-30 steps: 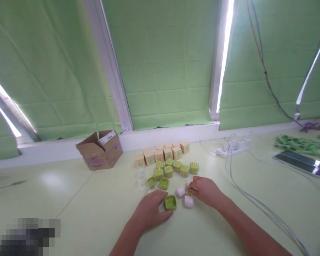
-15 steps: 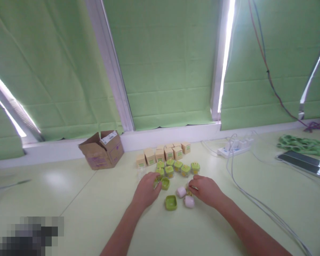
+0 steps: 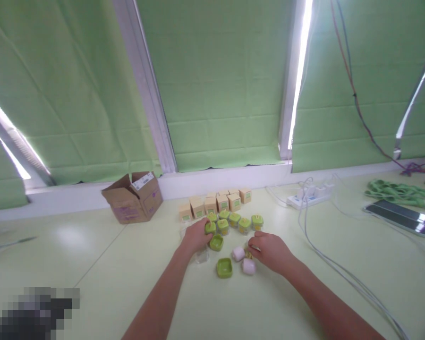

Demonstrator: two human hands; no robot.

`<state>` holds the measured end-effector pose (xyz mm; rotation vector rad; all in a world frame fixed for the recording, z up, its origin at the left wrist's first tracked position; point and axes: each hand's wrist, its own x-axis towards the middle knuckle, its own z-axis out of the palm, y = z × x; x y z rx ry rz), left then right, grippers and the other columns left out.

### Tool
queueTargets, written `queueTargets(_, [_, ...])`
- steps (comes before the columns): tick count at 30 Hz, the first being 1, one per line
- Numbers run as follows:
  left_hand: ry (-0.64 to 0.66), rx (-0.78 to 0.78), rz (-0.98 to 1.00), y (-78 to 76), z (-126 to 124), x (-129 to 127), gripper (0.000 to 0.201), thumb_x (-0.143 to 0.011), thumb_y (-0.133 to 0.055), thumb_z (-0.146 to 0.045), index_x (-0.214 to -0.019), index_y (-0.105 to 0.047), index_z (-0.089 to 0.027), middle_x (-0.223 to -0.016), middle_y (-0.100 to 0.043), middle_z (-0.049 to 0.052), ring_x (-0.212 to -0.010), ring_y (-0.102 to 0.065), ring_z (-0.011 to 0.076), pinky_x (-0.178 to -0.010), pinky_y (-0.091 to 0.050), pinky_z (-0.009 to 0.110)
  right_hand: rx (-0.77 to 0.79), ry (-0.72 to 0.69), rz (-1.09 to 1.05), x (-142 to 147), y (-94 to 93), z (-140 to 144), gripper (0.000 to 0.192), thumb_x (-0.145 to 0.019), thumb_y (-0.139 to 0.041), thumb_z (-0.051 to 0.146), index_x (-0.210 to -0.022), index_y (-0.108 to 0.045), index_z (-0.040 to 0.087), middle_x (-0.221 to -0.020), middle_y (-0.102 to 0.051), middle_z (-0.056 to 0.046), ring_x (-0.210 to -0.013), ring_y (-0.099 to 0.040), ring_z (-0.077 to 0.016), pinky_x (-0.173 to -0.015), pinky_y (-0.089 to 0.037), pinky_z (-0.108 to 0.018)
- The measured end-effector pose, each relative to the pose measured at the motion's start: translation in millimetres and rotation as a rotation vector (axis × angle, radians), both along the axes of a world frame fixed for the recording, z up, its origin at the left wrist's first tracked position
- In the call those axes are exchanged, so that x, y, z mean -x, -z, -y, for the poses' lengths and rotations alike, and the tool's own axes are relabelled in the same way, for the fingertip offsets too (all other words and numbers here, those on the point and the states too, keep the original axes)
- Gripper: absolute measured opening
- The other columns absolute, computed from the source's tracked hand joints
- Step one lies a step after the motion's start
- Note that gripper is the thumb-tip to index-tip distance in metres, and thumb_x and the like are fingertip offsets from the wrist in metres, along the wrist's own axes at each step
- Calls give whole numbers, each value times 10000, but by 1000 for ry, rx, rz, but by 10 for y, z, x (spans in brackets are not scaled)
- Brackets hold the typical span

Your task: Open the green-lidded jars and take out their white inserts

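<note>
Since lid (image 3: 224,267) released, left hand (image 3: 197,234) reached jars (image 3: 210,228) (farther).

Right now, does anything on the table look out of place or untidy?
Mostly tidy: the tan boxes and lidded green jars stand in rows. Two green lids lie upside down and loose near the left hand, two pink caps lie scattered by the right hand, and the cardboard box sits open, flaps askew.

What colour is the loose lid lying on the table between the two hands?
Green; the lid shows best in the head view.
</note>
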<state>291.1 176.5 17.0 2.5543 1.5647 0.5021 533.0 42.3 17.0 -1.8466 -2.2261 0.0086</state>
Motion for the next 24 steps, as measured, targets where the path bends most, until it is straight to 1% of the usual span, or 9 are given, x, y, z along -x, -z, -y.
queueTargets(5, [10,-24,52,2,2,12,396,-681,-633,-270,-1065,-579,-189,-1056,-628,56,-985,-575,216,-870,-415,302,-4,-5,-7,-5,5,-4,293,-908,-428,374,-816,-656,214,-822,-605,-24,-748,-561,-128,-584,-262,-238])
queueTargets(9, [34,-83,125,-85,85,3,444,-696,-631,-262,-1120,-559,-152,-1141,-579,85,-1069,-525,220,-953,-388,322,-3,1,-10,-13,1,1,292,-911,-424,389,-860,-662,228,-837,-603,-22,-765,-567,-135,-595,-279,-242])
queueTargets(11, [51,-112,160,-165,179,-13,449,-714,-623,-265,-1142,-540,-155,-1148,-559,83,-1080,-510,214,-964,-387,324,-3,4,-12,-17,-7,11,294,-915,-418,395,-886,-661,231,-845,-601,-24,-770,-568,-136,-598,-286,-244])
queueTargets(14, [87,-140,220,-299,391,-53,445,-718,-623,-257,-1143,-525,-165,-1127,-536,75,-1044,-512,197,-944,-408,319,-32,-15,-64,-12,-31,39,311,-921,-403,410,-901,-653,227,-845,-596,-27,-779,-561,-133,-617,-302,-239])
queueTargets(17, [189,-137,332,-391,661,-103,431,-697,-626,-211,-1116,-540,-164,-1076,-529,67,-1015,-510,185,-945,-410,319,-73,-68,-155,15,-64,71,371,-932,-372,443,-839,-637,200,-807,-583,-29,-759,-540,-122,-645,-316,-230])
queueTargets(19, [249,-81,382,-401,845,-134,407,-697,-613,-191,-1100,-554,-178,-1051,-532,59,-1008,-511,181,-935,-418,319,-97,-110,-193,40,-78,85,421,-948,-334,440,-772,-609,174,-762,-569,-30,-731,-521,-113,-656,-317,-225])
queueTargets(21, [280,58,432,-361,1012,-159,421,-677,-623,-184,-1094,-559,-189,-1058,-534,56,-994,-518,184,-866,-453,304,-127,-141,-213,60,-81,90,460,-967,-288,422,-718,-570,157,-721,-553,-28,-702,-504,-105,-659,-316,-223])
queueTargets(22, [297,170,471,-326,1084,-170,434,-668,-629,-182,-1095,-555,-187,-1069,-538,58,-984,-525,185,-809,-470,284,-141,-147,-221,68,-77,91,473,-973,-269,416,-701,-552,152,-706,-545,-26,-690,-498,-103,-659,-315,-222])
queueTargets(24, [377,469,566,-239,1201,-189,441,-675,-620,-174,-1108,-540,-178,-1036,-559,52,-903,-552,163,-723,-474,249,-162,-148,-236,75,-66,89,489,-980,-243,413,-683,-528,148,-689,-534,-23,-672,-489,-99,-659,-314,-221])
